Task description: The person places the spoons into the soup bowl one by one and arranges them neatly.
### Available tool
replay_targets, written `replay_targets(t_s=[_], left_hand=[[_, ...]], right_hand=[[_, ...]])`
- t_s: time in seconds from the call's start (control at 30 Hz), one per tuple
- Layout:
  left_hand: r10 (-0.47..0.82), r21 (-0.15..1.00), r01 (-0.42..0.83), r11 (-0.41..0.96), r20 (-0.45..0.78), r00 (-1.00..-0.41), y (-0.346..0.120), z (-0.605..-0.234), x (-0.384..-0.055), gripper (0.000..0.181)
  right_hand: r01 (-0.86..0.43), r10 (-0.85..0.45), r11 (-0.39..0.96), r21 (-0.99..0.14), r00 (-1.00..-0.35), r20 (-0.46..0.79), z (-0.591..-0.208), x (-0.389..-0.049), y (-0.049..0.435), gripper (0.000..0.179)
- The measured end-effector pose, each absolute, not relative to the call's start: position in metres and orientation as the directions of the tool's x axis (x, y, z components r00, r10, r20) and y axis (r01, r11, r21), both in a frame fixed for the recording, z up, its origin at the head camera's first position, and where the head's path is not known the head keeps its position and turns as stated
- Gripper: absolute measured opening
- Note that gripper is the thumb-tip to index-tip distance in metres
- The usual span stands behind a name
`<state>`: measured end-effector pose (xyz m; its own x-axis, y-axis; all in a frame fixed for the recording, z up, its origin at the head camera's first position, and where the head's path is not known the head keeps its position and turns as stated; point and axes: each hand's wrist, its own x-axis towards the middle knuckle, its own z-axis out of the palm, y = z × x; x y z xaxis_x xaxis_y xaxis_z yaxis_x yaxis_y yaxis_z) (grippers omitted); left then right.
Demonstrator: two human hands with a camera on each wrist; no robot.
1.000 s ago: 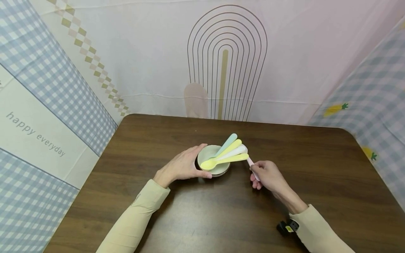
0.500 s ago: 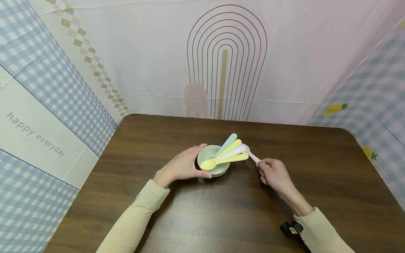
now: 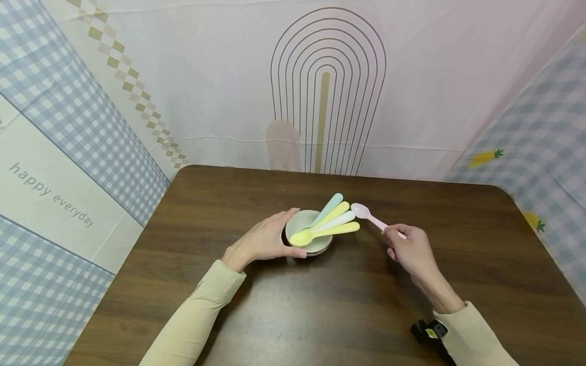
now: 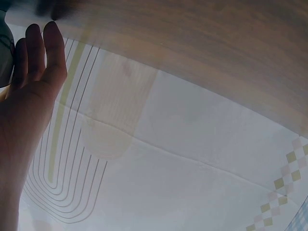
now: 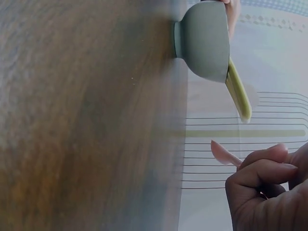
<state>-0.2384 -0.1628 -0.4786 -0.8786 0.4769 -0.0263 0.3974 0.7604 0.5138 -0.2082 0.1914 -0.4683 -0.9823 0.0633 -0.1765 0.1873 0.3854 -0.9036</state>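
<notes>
A small bowl (image 3: 298,219), pale inside, stands upright on the table. My left hand (image 3: 267,236) holds it from the left, thumb at the near side and fingers at the far side. In the left wrist view, the fingers of the left hand (image 4: 41,60) lie along the bowl (image 4: 6,53). A yellow spoon (image 3: 331,230), a white spoon (image 3: 341,218), another yellow spoon (image 3: 339,209) and a blue-green spoon (image 3: 330,207) lean in it, handles fanned to the right. My right hand (image 3: 410,249) pinches a pink spoon (image 3: 360,211) by its handle, its head pointing left beside those handles.
The brown wooden table (image 3: 293,310) extends around the bowl. Behind it hangs a pale cloth (image 3: 220,86) with printed arches, and checked cloth (image 3: 549,127) hangs on the right. A small black device (image 3: 429,330) sits at the right wrist.
My right hand has moved right and slightly away from me with the pink spoon, whose head has come clear of the white spoon's handle. The left hand and bowl have stayed put.
</notes>
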Motion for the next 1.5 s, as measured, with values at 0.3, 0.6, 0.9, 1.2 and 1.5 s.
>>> replay_targets(t_s=[0.3, 0.6, 0.9, 1.2, 1.5], left_hand=[[0.471, 0.514, 0.387, 0.766, -0.039, -0.881, -0.163, -0.479, -0.238, 0.118], [0.478, 0.514, 0.4, 0.759, -0.023, -0.878, -0.162, -0.478, -0.238, 0.118], [0.469, 0.515, 0.388, 0.765, -0.031, -0.883, -0.162, -0.478, -0.237, 0.118], [0.471, 0.514, 0.392, 0.763, -0.025, -0.882, -0.162, -0.477, -0.237, 0.118], [0.47, 0.517, 0.392, 0.761, -0.023, -0.882, -0.162, -0.477, -0.237, 0.117]], right_hand=[[0.181, 0.086, 0.363, -0.914, -0.983, -0.161, -0.46, -0.205, 0.193, 0.038], [0.139, 0.116, 0.332, -0.933, -0.988, -0.106, -0.448, -0.201, 0.19, 0.034], [0.14, 0.13, 0.322, -0.936, -0.986, -0.103, -0.439, -0.198, 0.189, 0.034], [0.122, 0.139, 0.301, -0.946, -0.987, -0.083, -0.433, -0.194, 0.188, 0.029], [0.134, 0.115, 0.296, -0.946, -0.988, -0.103, -0.429, -0.192, 0.187, 0.03]])
